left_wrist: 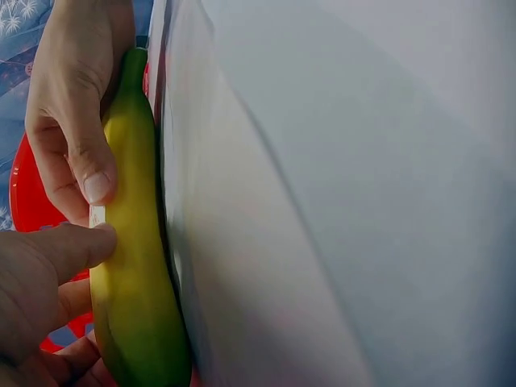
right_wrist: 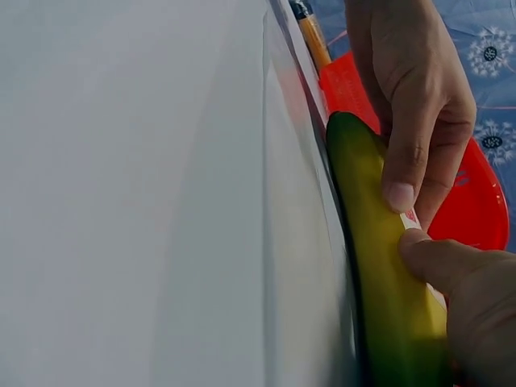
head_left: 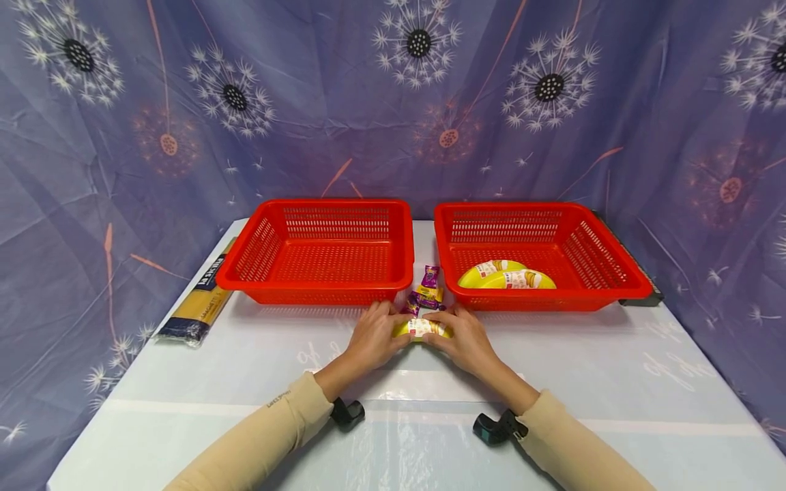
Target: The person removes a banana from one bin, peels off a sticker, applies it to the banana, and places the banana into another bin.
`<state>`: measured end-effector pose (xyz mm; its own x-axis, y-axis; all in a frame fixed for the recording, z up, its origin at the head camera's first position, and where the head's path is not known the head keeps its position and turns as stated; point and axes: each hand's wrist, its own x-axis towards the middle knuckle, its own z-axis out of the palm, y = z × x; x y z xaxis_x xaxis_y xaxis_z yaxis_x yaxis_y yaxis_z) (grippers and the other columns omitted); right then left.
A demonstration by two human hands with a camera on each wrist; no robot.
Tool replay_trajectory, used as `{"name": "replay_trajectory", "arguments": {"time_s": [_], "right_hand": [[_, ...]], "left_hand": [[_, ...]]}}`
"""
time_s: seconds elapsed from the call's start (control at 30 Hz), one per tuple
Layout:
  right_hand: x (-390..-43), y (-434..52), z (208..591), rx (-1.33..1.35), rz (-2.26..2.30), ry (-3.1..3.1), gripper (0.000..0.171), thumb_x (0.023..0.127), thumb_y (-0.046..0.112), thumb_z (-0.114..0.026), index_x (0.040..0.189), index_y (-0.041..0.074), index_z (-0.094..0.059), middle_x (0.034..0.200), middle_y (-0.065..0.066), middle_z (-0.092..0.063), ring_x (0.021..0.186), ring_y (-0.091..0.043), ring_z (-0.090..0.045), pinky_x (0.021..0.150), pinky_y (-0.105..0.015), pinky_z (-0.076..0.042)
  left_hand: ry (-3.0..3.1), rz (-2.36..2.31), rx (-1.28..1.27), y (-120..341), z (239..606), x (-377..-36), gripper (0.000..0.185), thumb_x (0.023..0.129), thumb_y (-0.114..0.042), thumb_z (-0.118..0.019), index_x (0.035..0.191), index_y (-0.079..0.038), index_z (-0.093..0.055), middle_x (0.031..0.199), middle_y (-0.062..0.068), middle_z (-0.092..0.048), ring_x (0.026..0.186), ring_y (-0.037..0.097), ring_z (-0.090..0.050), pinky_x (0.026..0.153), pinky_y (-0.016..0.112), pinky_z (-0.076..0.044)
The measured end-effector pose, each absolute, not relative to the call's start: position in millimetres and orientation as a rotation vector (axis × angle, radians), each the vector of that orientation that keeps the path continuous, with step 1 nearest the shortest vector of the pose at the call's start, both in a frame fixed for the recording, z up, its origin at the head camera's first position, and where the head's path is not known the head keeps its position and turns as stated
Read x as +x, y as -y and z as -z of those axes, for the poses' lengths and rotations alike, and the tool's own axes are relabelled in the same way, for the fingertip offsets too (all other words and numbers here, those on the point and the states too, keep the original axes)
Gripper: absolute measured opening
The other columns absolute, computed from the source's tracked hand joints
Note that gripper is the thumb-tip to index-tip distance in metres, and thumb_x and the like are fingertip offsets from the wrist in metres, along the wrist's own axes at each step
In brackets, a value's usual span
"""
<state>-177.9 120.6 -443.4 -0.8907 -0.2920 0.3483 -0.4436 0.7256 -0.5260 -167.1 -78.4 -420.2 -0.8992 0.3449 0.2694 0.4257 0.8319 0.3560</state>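
Observation:
A yellow banana-shaped pack [head_left: 420,330] with green ends and a printed label lies crosswise on the table in front of me. My left hand [head_left: 373,335] grips its left end, thumb on the near side and fingers behind. At the other end my right hand [head_left: 464,343] holds it the same way. In the left wrist view, both thumbs press on the smooth yellow side of the pack [left_wrist: 137,266]. The right wrist view shows the label's edge along the top of the pack [right_wrist: 375,258]. Fingers behind it are partly hidden.
A red basket [head_left: 316,294] stands at the back left. Another red basket [head_left: 534,300] at the back right holds two similar yellow packs [head_left: 520,279]. Small purple and yellow packets [head_left: 428,294] lie between them. A spaghetti bag [head_left: 199,300] lies far left; a dark box [head_left: 645,299] sits behind the right basket.

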Motion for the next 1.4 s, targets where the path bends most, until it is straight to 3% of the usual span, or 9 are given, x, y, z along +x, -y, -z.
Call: {"name": "replay_trajectory", "arguments": {"time_s": [0.5, 0.77, 1.03, 1.23, 1.4], "right_hand": [[-173, -128, 443, 0.560, -0.969, 2.723, 0.037, 0.075, 0.029, -0.078, 0.109, 0.020, -0.069, 0.092, -0.004, -0.059, 0.080, -0.014, -0.049, 0.069, -0.028, -0.036], [-174, -123, 437, 0.549, -0.909, 2.756, 0.037, 0.075, 0.027, -0.078, 0.110, 0.019, -0.068, 0.095, -0.005, -0.062, 0.086, -0.019, -0.053, 0.076, -0.034, -0.039], [-177, -104, 431, 0.674, -0.778, 2.752, 0.043, 0.075, 0.038, -0.077, 0.114, 0.022, -0.069, 0.093, 0.000, -0.058, 0.081, -0.016, -0.048, 0.067, -0.028, -0.036], [-180, -98, 432, 0.683, -0.771, 2.722, 0.032, 0.075, 0.034, -0.078, 0.105, 0.025, -0.072, 0.091, 0.002, -0.058, 0.078, -0.015, -0.049, 0.068, -0.027, -0.035], [-179, -100, 433, 0.679, -0.812, 2.708, 0.037, 0.073, 0.034, -0.079, 0.108, 0.021, -0.072, 0.088, 0.003, -0.058, 0.076, -0.013, -0.049, 0.068, -0.028, -0.037]], "left_hand": [[2.839, 0.792, -0.520, 89, 424, -166, 0.037, 0.078, -0.029, -0.074, 0.113, -0.016, -0.070, 0.096, 0.004, -0.062, 0.088, 0.018, -0.051, 0.074, 0.029, -0.040], [2.815, 0.941, -0.465, 107, 425, -158, 0.034, 0.077, -0.017, -0.075, 0.110, -0.010, -0.069, 0.100, 0.006, -0.067, 0.093, 0.022, -0.059, 0.082, 0.039, -0.045], [2.785, 0.948, -0.466, 107, 428, -157, 0.029, 0.075, -0.014, -0.075, 0.103, -0.008, -0.071, 0.090, 0.004, -0.064, 0.083, 0.017, -0.055, 0.076, 0.034, -0.042], [2.788, 0.942, -0.468, 106, 428, -156, 0.029, 0.075, -0.014, -0.076, 0.102, -0.007, -0.070, 0.089, 0.004, -0.063, 0.082, 0.017, -0.055, 0.076, 0.034, -0.043], [2.783, 0.941, -0.471, 106, 428, -156, 0.029, 0.075, -0.014, -0.075, 0.103, -0.007, -0.070, 0.089, 0.004, -0.064, 0.083, 0.018, -0.056, 0.077, 0.035, -0.043]]}}
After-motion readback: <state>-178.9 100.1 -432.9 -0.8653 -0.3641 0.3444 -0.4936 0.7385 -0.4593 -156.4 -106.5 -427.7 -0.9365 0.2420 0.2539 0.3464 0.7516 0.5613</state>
